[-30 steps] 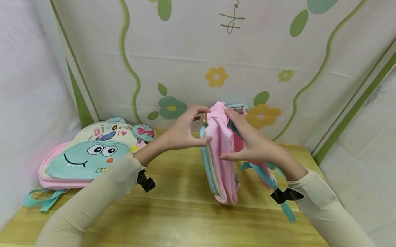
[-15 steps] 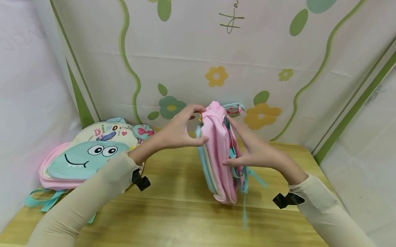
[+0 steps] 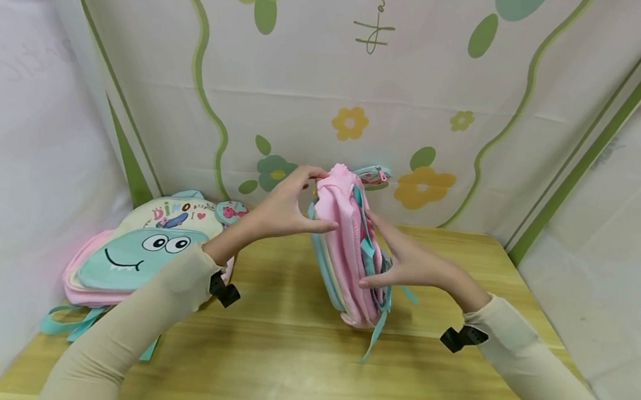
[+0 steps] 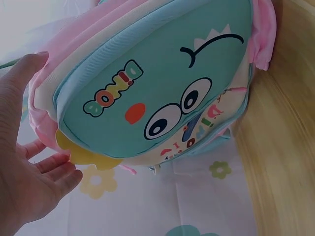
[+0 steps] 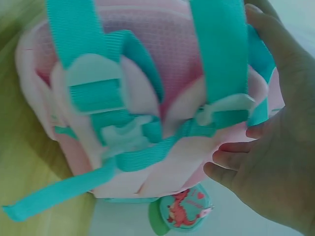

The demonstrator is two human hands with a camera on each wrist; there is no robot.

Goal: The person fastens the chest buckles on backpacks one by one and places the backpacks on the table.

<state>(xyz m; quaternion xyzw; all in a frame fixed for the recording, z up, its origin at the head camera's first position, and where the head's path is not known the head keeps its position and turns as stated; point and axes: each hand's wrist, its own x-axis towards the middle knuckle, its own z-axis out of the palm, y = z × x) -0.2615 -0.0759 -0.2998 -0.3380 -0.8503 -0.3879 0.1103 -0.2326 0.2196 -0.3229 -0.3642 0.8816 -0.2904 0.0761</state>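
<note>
A pink and mint children's backpack (image 3: 342, 240) stands side-on on the wooden table, leaning left, between both hands. My left hand (image 3: 288, 207) is at its front side, thumb over the pink side panel. In the left wrist view its fingertips (image 4: 69, 179) reach the yellow scalloped trim (image 4: 91, 156) beside the printed face. My right hand (image 3: 415, 259) is at the back side, fingers loosely bent near the edge. The right wrist view shows teal straps (image 5: 221, 54) with pale buckles and a round dinosaur pouch (image 5: 184, 209) hanging off the top.
A second, matching backpack (image 3: 145, 267) lies face up at the table's left, partly behind the left forearm. Behind the wooden table (image 3: 293, 375) hangs a flower-printed cloth wall (image 3: 309, 65), with white cloth at both sides.
The backpack has turned and tipped left, bringing more of its back and straps into view. The loose straps have swung in from the right. Both hands moved slightly, the right one lower.
</note>
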